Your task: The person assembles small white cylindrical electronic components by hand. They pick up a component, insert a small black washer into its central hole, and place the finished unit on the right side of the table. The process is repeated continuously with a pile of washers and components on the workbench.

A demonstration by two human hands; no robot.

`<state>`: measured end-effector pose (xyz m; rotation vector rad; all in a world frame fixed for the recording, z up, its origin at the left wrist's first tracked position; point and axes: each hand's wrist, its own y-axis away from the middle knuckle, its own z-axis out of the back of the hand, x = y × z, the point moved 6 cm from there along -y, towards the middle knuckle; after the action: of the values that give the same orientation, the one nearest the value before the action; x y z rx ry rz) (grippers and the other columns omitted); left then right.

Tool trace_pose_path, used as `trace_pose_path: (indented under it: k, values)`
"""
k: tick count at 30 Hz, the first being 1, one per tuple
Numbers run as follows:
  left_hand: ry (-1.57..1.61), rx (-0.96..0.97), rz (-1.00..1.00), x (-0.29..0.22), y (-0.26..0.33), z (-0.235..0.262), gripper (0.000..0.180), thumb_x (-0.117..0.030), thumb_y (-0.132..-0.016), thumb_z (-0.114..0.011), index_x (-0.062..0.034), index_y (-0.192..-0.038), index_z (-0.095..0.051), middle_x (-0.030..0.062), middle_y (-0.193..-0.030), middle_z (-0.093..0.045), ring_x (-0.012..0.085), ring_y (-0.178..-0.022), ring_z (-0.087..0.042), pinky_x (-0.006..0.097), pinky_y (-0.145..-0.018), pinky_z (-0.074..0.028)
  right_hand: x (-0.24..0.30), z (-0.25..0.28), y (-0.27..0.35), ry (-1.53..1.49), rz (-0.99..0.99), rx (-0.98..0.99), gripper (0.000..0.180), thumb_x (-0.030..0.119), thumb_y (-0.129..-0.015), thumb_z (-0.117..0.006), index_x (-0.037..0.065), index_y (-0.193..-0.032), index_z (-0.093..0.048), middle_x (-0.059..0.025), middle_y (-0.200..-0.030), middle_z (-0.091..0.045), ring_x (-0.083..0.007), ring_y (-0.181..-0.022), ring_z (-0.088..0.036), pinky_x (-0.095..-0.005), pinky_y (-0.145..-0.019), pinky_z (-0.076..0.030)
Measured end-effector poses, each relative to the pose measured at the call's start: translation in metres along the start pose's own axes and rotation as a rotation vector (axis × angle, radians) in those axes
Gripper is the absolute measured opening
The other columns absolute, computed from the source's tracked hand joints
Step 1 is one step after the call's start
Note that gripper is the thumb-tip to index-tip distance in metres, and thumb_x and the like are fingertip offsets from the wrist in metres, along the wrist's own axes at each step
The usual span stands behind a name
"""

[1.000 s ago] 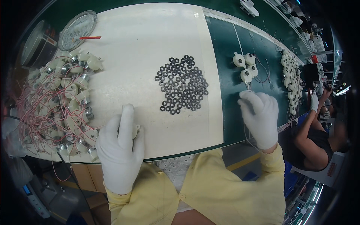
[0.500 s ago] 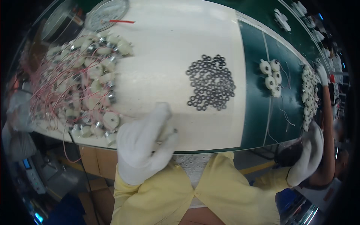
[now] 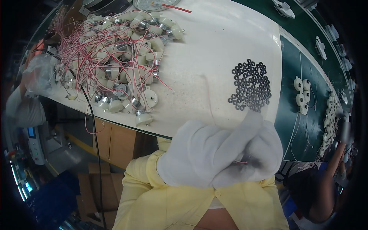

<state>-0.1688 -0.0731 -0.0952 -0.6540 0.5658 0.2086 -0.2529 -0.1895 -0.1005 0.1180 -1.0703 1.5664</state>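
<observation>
Both my hands wear white gloves and meet in front of my yellow jacket, at the table's near edge. My left hand (image 3: pixel 203 151) reaches across with its fingers closed around a small motor, mostly hidden by the gloves. A bit of red wire (image 3: pixel 240 162) and something dark show between the hands. My right hand (image 3: pixel 266 147) is curled closed against the left; what its fingers grip is hidden. Just beyond the hands lies a patch of small black rings (image 3: pixel 251 86). A blurred pale wire (image 3: pixel 209 99) rises above the gloves.
A heap of cream and silver motors (image 3: pixel 126 73) with tangled red wires covers the left. On the green mat (image 3: pixel 287 130) to the right stand several round cream units (image 3: pixel 301 99), with a longer row (image 3: pixel 329 122) beyond. A red strip (image 3: pixel 176 8) lies far back. Another person's arm (image 3: pixel 331 172) is at right.
My right hand has come in from the far right to join my left. My left hand has moved right, still closed. The view has shifted, so the table contents sit differently in the picture.
</observation>
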Motion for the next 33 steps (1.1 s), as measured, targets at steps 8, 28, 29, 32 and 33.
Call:
trace_pose_path:
  k: [8, 28, 29, 32, 33]
  values:
    - [-0.119, 0.029, -0.014, 0.005, 0.022, 0.034, 0.047, -0.026, -0.077, -0.075, -0.0053, -0.119, -0.076, -0.0049, -0.070, -0.055, 0.0152, -0.057, -0.051, 0.034, -0.057, -0.038, -0.044, 0.024, 0.020, -1.026, 0.099, 0.608, 0.033, 0.032, -0.088, -0.085, 0.001, -0.092, -0.072, -0.0020, -0.072, -0.062, -0.0235, -0.063, -0.060, -0.0356, -0.064, -0.042]
    - [-0.514, 0.110, 0.138, 0.042, 0.048, 0.035, 0.049, -0.007, -0.069, -0.083, -0.0124, -0.117, -0.075, 0.0036, -0.077, -0.061, 0.0235, -0.068, -0.059, 0.041, -0.059, -0.042, -0.036, 0.086, 0.015, 0.789, 0.104, 0.706, 0.035, 0.019, -0.076, -0.072, 0.020, -0.111, -0.072, -0.0034, -0.107, -0.064, -0.0240, -0.091, -0.062, -0.0385, -0.083, -0.046]
    - [-0.506, 0.098, 0.129, 0.042, 0.043, 0.033, 0.047, -0.008, -0.069, -0.083, -0.0132, -0.115, -0.075, 0.0028, -0.079, -0.061, 0.0229, -0.068, -0.059, 0.040, -0.058, -0.041, -0.037, 0.089, 0.013, 0.768, 0.030, 0.677, 0.038, 0.022, -0.076, -0.074, 0.019, -0.114, -0.072, -0.0043, -0.109, -0.064, -0.0250, -0.092, -0.062, -0.0390, -0.083, -0.046]
    - [-0.487, 0.057, 0.097, 0.043, 0.030, 0.028, 0.043, -0.010, -0.069, -0.083, -0.0152, -0.111, -0.076, 0.0005, -0.083, -0.062, 0.0213, -0.068, -0.059, 0.039, -0.056, -0.040, -0.037, 0.093, 0.009, 0.743, -0.136, 0.590, 0.046, 0.031, -0.077, -0.079, 0.018, -0.120, -0.071, -0.0059, -0.110, -0.065, -0.0265, -0.092, -0.063, -0.0400, -0.082, -0.046]
    - [-0.484, 0.035, 0.083, 0.044, 0.025, 0.028, 0.042, -0.011, -0.069, -0.083, -0.0156, -0.110, -0.076, 0.0000, -0.084, -0.061, 0.0210, -0.068, -0.058, 0.039, -0.056, -0.040, -0.039, 0.092, 0.011, 0.763, -0.154, 0.562, 0.047, 0.033, -0.077, -0.080, 0.018, -0.121, -0.070, -0.0057, -0.106, -0.066, -0.0262, -0.090, -0.063, -0.0399, -0.082, -0.047]
